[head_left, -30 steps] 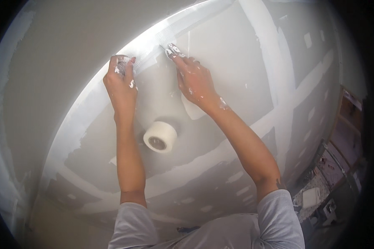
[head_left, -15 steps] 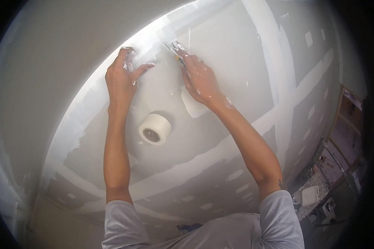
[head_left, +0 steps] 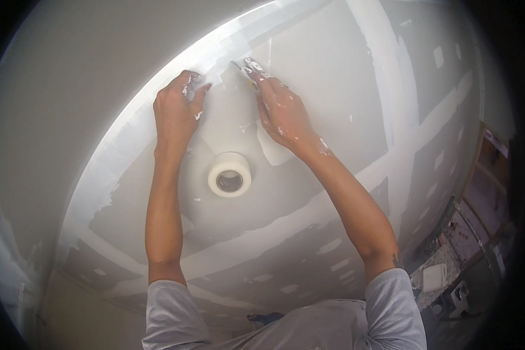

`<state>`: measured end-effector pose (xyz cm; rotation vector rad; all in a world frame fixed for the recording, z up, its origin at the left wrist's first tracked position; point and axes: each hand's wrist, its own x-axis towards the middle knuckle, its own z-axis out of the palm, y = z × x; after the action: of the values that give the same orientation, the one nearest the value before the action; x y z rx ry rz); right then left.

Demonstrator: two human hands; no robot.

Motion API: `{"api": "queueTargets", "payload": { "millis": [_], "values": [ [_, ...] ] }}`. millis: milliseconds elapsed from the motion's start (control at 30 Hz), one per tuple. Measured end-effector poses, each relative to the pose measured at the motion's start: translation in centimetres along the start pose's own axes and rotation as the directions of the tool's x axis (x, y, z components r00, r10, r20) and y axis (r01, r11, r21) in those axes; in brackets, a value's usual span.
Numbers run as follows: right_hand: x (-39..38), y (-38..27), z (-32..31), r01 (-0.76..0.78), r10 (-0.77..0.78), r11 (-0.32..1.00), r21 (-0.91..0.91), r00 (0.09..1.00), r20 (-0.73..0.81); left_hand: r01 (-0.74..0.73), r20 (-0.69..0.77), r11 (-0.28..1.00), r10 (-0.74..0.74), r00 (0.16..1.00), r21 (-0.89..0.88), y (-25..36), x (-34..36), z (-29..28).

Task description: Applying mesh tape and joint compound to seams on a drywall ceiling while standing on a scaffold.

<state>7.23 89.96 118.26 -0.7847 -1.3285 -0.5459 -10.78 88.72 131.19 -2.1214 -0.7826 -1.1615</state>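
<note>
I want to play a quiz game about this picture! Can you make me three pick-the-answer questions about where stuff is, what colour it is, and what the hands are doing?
1. Where is the roll of tape?
A. Between the two forearms, below the hands
B. On the floor at the right
C. Left of both arms

2. What colour are the person's sleeves?
A. Red
B. Grey
C. Green

3. What are the left hand and the right hand doing?
A. Hanging at the person's sides
B. Raised, fingertips pressing at the mesh tape strip along the wall's top edge
C. Both gripping the roll

Answers: 1 A, the roll shows between the forearms, just below the hands. 2 B, both short sleeves at the lower edge are grey. 3 B, both arms reach up and the fingertips meet the strip on the drywall.
</note>
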Motion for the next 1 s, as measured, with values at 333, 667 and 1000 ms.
{"api": "queueTargets", "payload": {
  "millis": [333, 667, 1000],
  "values": [
    [0.4, -0.4, -0.1, 0.012, -0.010, 0.996, -0.091, 1.000, 0.021, -0.146, -0.035, 0.973, 0.154, 0.987, 0.178, -0.4, 0.5, 0.2],
    [1.0, -0.4, -0.6, 0.068, -0.071, 0.993, -0.100, 0.997, -0.031, -0.250, -0.224, 0.912, 0.332, 0.917, 0.326, -0.2, 1.6, 0.7],
    [-0.5, 0.9, -1.4, 0.066, -0.067, 0.993, -0.096, 0.998, -0.007, 0.046, -0.084, 0.997, -0.040, 0.996, 0.059, 2.0, -2.5, -3.0]
  ]
}}
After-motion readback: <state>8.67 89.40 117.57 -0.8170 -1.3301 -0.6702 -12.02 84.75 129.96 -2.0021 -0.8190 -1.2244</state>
